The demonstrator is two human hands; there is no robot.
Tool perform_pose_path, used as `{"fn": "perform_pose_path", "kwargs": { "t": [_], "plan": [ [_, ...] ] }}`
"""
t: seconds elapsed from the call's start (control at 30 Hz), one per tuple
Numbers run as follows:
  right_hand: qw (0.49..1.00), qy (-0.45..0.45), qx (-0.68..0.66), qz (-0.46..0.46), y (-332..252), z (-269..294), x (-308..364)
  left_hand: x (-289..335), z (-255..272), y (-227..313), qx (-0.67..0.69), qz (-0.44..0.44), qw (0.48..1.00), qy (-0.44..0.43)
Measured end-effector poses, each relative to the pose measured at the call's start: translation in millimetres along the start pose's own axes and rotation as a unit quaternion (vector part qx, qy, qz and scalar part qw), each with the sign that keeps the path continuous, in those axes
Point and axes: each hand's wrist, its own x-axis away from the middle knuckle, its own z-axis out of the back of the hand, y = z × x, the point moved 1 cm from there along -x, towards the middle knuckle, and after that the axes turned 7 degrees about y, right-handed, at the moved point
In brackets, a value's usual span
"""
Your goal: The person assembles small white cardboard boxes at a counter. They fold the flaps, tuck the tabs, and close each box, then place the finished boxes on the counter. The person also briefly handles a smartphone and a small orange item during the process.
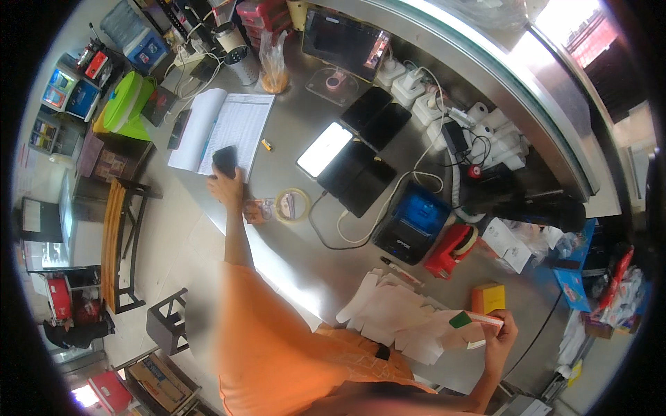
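Over the open ledger book (243, 128), my left hand (225, 187) is closed around a small black phone-like object (225, 161). My right hand (501, 336), at the lower right, pinches the end of a thin white strip with an orange edge (483, 318). Beside that hand stands a yellow box (488, 298). Unfolded pale cardboard pieces (388, 308) spread leftward from it, and a green patch (459, 319) shows near the strip. A roll of clear tape (292, 206) and small printed packets (258, 210) lie close to my left wrist.
Several dark phones (357, 177) and a lit phone (325, 150) lie mid-counter. Cables run to a black card-printer-like device (411, 223). A red tape dispenser (451, 251), a marker (402, 271), a tablet on a stand (345, 43) and white paper rolls (496, 139) stand around.
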Motion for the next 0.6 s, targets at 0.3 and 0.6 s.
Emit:
{"fn": "perform_pose_path", "kwargs": {
  "t": [0.3,0.6],
  "plan": [
    [0.998,0.058,-0.02,0.004,-11,14,42,-1,12,-8,0.393,0.088,0.902,0.156],
    [0.994,0.099,-0.035,0.023,-10,31,95,119,119,13,0.673,0.155,0.644,-0.329]
  ]
}}
